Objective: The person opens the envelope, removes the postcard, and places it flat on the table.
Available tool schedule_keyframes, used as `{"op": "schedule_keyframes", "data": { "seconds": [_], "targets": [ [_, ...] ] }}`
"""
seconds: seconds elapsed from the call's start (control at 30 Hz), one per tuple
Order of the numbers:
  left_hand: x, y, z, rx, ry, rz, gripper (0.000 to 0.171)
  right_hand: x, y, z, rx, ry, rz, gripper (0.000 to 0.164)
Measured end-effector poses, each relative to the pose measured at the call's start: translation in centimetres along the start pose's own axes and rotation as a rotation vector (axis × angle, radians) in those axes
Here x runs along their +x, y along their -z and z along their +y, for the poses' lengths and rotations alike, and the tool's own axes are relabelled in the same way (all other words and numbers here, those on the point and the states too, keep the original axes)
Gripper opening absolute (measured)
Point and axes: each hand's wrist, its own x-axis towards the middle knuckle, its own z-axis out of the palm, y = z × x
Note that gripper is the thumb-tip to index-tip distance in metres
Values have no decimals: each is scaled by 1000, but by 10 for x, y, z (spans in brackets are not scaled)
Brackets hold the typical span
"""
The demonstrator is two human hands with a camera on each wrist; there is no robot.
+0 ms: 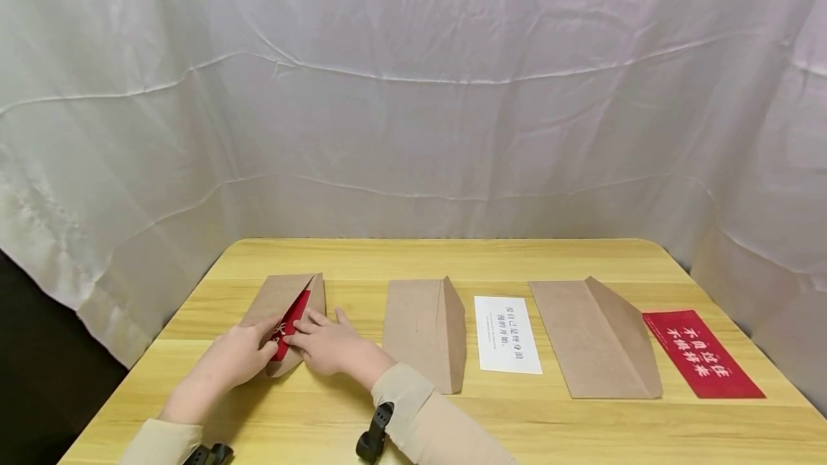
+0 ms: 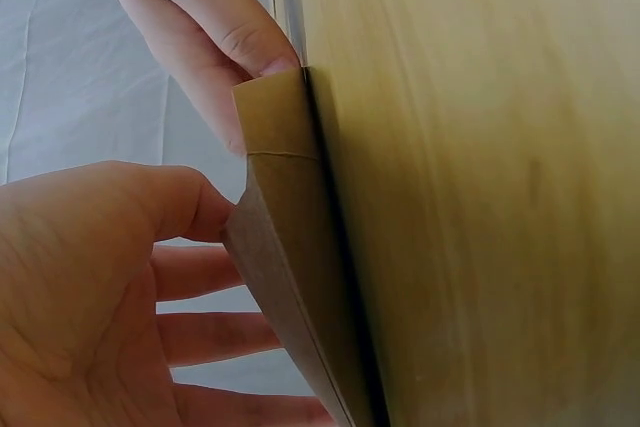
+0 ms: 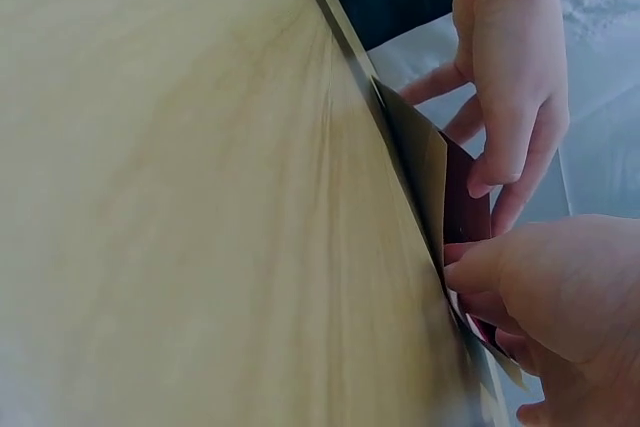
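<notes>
At the left of the table, a brown paper envelope [image 1: 281, 291] lies with its mouth parted, and a red card [image 1: 298, 307] with white characters shows inside. My left hand [image 1: 234, 351] grips the envelope's near left side, thumb by the mouth; in the left wrist view the thumb [image 2: 195, 205] meets the paper edge with the other fingers behind it. My right hand [image 1: 328, 343] lies palm down with extended fingers on the red card and the flap side. The right wrist view shows its thumb [image 3: 475, 265] against the envelope edge. The card's lower part is hidden.
A second brown envelope [image 1: 413, 329] lies mid-table, flap to the right. Right of it come a white card [image 1: 507, 336] with dark characters, a third envelope [image 1: 581, 336] and another red card [image 1: 707, 357]. White curtains [image 1: 452, 128] hang behind the wooden table [image 1: 452, 257].
</notes>
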Motion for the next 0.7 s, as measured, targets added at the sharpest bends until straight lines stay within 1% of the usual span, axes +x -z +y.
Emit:
{"op": "schedule_keyframes", "data": {
  "seconds": [0.23,0.4,0.53,0.7],
  "targets": [
    [0,0,1,-3,-4,-15,45,-1,-2,0,9,6,24,40],
    [-1,0,3,-5,-1,-20,45,0,-3,0,32,-10,38,37],
    [-1,1,4,-2,-5,-12,45,1,-4,0,39,-18,46,37],
    [-1,1,4,3,-1,-20,45,2,-5,3,74,-35,61,38]
  ]
}}
